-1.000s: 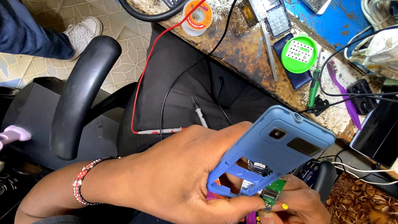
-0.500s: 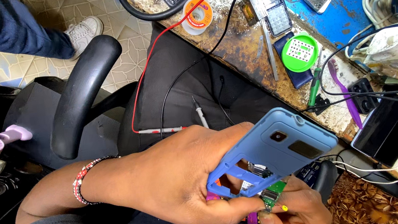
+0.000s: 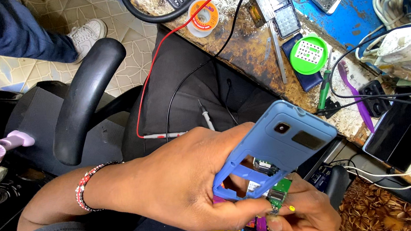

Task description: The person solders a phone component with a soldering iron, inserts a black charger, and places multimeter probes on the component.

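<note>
My left hand grips a blue plastic phone back housing with a large rectangular opening and a small camera hole, held over my lap. A beaded bracelet circles that wrist. My right hand, low at the frame's bottom edge, pinches a small green circuit board that sits at the housing's lower end, partly behind it. The board's far side is hidden.
A worn workbench at the upper right carries a green round tin, tweezers, a solder spool, phone parts, a white power adapter and cables. Red and black probe leads hang over the black chair. Another person's leg and shoe stand at top left.
The blue housing has shifted slightly toward my right hand and the green board; both hands stay in nearly the same place.
</note>
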